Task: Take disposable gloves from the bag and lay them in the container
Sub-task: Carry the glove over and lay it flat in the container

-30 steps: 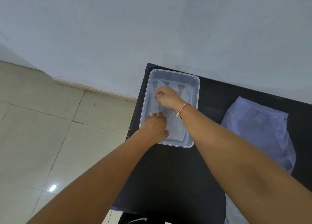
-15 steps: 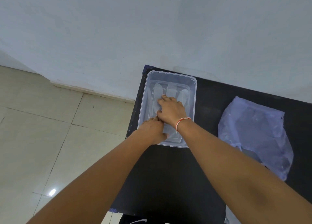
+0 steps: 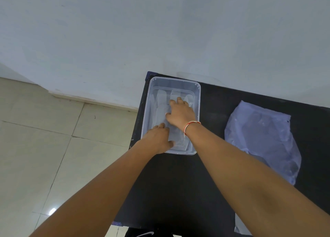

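A clear plastic container (image 3: 196,101) stands at the far left corner of the black table (image 3: 178,183). Thin see-through disposable gloves (image 3: 161,103) lie flat inside it. My right hand (image 3: 180,113), with a red and white wrist band, rests palm down on the gloves in the middle of the container, fingers spread. My left hand (image 3: 157,140) lies flat at the container's near left corner, pressing on the gloves' cuff end. The pale purple plastic bag (image 3: 262,138) lies flat on the table to the right, apart from both hands.
The table's left edge (image 3: 137,129) runs just beside the container, with tiled floor (image 3: 53,147) below. A white wall (image 3: 160,31) stands right behind the table. A second clear sheet (image 3: 240,226) shows at the table's near right edge.
My right hand slid back from the container's far end to its middle, smoothing over the gloves, then spread its fingers. My left hand stayed at the near left corner.
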